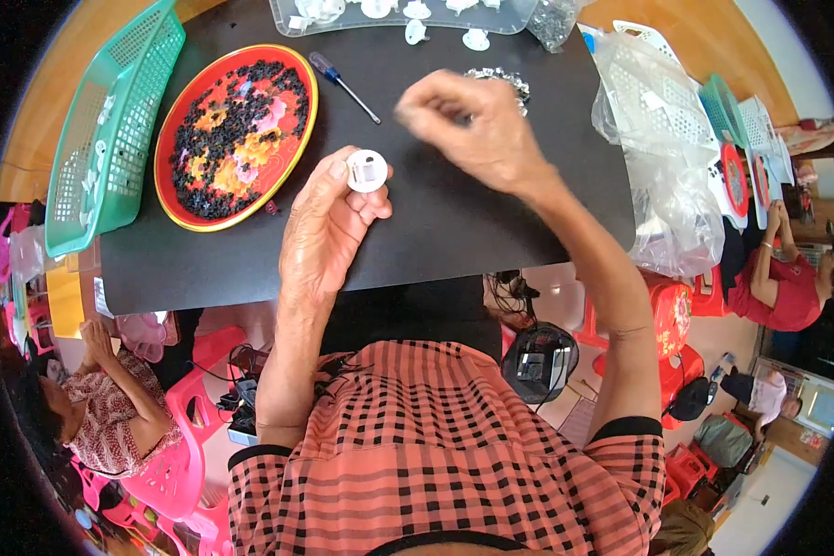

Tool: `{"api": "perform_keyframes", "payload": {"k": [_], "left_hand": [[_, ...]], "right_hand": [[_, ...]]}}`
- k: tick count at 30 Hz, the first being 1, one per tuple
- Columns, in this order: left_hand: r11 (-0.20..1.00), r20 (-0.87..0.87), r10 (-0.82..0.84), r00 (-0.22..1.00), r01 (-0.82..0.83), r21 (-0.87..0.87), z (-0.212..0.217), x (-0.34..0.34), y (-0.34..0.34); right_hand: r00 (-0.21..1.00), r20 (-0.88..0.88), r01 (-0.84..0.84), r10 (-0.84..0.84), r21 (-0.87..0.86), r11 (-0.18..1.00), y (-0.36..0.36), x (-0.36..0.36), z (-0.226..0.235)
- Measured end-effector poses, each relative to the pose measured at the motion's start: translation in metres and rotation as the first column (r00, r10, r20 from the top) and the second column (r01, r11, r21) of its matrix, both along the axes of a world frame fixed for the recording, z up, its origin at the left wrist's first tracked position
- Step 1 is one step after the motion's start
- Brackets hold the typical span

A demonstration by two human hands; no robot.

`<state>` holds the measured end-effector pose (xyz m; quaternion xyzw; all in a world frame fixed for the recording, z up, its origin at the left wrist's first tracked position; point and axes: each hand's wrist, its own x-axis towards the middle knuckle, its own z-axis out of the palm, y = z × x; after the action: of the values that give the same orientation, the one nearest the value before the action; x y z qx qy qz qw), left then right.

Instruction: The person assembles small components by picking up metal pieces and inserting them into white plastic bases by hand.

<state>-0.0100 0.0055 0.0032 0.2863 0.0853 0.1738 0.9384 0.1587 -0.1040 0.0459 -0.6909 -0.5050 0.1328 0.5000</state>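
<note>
While the left hand (329,227) gripped a small white round plastic part (367,170) between thumb and fingertips above the black worktop (491,232), the right hand (477,130) hovered just beside it, fingers pinched together; whether they held anything could not be told. A red tray (171,208) of small black pieces, a screwdriver (343,85) and a green basket (111,130) lay to the left.

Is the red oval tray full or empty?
Partly full: small black pieces cover much of the red oval tray, with its painted bottom showing through in patches.
</note>
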Motion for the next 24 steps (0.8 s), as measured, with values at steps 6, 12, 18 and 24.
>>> {"api": "perform_keyframes", "payload": {"k": [6, 12, 18, 24], "left_hand": [[1.000, -0.036, -0.013, 0.999, 0.014, 0.027, 0.001, -0.002, 0.000], [0.999, -0.005, -0.024, 1.000, 0.025, 0.045, -0.004, 0.000, 0.002], [1.000, -0.005, -0.024, 1.000, 0.024, 0.020, -0.004, 0.000, 0.001], [0.999, -0.014, -0.027, 1.000, 0.028, 0.025, -0.001, 0.000, 0.000]], "right_hand": [[0.801, 0.578, 0.199, -0.156, -0.011, 0.980, -0.037, 0.065, -0.011], [0.776, 0.630, 0.138, -0.033, -0.120, 0.983, -0.023, 0.066, -0.014], [0.900, 0.435, 0.053, 0.017, -0.148, 0.988, -0.027, 0.055, -0.001], [0.847, 0.513, -0.033, 0.135, -0.203, 0.979, -0.030, 0.051, -0.010]]}}
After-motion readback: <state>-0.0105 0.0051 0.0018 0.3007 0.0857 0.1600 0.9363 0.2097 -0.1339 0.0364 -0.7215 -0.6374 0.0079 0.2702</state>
